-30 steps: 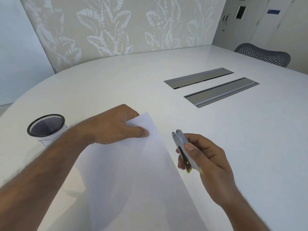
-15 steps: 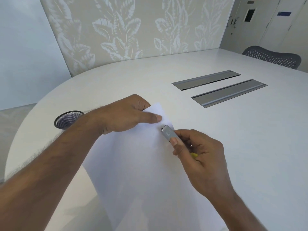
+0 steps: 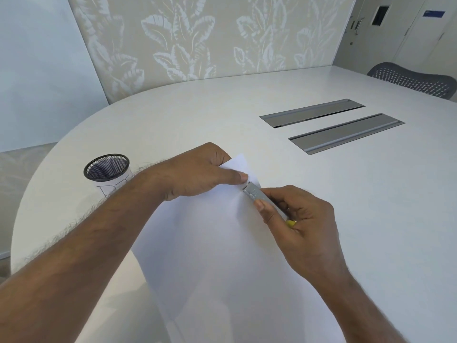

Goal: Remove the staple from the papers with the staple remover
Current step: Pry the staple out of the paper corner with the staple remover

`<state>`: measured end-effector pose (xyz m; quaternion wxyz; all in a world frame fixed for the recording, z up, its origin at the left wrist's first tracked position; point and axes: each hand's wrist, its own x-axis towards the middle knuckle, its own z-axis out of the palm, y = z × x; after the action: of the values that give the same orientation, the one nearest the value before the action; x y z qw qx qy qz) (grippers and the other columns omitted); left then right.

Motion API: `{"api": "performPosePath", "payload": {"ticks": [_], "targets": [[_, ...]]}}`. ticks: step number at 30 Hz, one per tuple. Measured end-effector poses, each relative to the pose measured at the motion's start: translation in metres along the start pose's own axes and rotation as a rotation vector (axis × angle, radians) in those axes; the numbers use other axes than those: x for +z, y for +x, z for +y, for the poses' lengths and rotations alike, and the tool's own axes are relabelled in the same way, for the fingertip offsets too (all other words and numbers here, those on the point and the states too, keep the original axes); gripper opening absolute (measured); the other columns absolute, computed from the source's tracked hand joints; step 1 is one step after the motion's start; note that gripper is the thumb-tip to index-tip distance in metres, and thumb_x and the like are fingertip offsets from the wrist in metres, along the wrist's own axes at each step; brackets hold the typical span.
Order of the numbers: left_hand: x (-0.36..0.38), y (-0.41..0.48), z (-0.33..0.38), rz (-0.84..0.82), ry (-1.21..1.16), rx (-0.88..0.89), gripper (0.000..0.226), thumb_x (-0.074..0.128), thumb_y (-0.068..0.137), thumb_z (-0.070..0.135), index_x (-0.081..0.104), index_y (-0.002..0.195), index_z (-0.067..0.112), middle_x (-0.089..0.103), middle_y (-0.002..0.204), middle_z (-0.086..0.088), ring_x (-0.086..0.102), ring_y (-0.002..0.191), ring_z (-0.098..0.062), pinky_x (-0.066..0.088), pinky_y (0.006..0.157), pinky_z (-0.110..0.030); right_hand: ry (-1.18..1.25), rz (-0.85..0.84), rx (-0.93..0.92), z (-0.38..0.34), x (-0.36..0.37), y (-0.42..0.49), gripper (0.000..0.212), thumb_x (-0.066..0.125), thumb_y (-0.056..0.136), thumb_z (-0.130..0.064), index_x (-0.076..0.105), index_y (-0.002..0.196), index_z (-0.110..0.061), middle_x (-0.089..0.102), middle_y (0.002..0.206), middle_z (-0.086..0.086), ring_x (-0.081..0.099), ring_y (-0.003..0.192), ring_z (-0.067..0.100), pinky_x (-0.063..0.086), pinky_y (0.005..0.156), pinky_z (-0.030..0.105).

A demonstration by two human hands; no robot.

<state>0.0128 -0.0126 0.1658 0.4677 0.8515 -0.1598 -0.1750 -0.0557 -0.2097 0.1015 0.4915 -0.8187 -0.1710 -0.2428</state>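
White papers lie on the white table, with their far corner pointing away from me. My left hand presses down on that far corner, thumb flat on the sheet. My right hand grips a silver staple remover with a yellow end. Its metal tip touches the paper just below my left thumb. The staple itself is too small to make out.
A black mesh pen cup stands on the table to the left of my left forearm. Two grey metal cable hatches are set into the table further back right. A mesh office chair sits at the far right edge.
My right hand has brought the staple remover leftward from beside the papers onto the corner near my left thumb. My left hand stays on the corner.
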Motion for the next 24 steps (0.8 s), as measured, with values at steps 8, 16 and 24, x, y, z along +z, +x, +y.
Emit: {"api": "performPosePath", "payload": {"ticks": [8, 16, 24], "targets": [[0.009, 0.012, -0.018, 0.065, 0.011, -0.087, 0.042, 0.075, 0.084, 0.036, 0.066, 0.079, -0.005, 0.053, 0.061, -0.002, 0.044, 0.05, -0.015, 0.032, 0.054, -0.025, -0.122, -0.005, -0.123, 0.019, 0.011, -0.004, 0.019, 0.081, 0.08, -0.015, 0.075, 0.097, -0.011, 0.066, 0.084, -0.002, 0.06, 0.075, 0.007, 0.046, 0.065, 0.014], [0.013, 0.016, -0.025, 0.095, -0.029, -0.125, 0.042, 0.075, 0.083, 0.035, 0.067, 0.082, -0.006, 0.062, 0.068, -0.007, 0.055, 0.058, -0.02, 0.04, 0.063, -0.032, -0.286, 0.076, -0.294, 0.029, 0.018, -0.006, 0.018, 0.075, 0.082, -0.009, 0.076, 0.1, -0.007, 0.066, 0.085, 0.004, 0.061, 0.074, 0.021, 0.048, 0.065, 0.026], [0.014, 0.017, -0.024, 0.135, -0.044, -0.149, 0.05, 0.076, 0.081, 0.039, 0.063, 0.082, -0.01, 0.052, 0.07, -0.008, 0.048, 0.063, -0.022, 0.035, 0.066, -0.033, -0.285, 0.005, -0.42, 0.023, 0.028, -0.019, 0.016, 0.075, 0.086, -0.012, 0.076, 0.101, -0.006, 0.069, 0.09, 0.006, 0.062, 0.081, 0.021, 0.047, 0.071, 0.03]]}}
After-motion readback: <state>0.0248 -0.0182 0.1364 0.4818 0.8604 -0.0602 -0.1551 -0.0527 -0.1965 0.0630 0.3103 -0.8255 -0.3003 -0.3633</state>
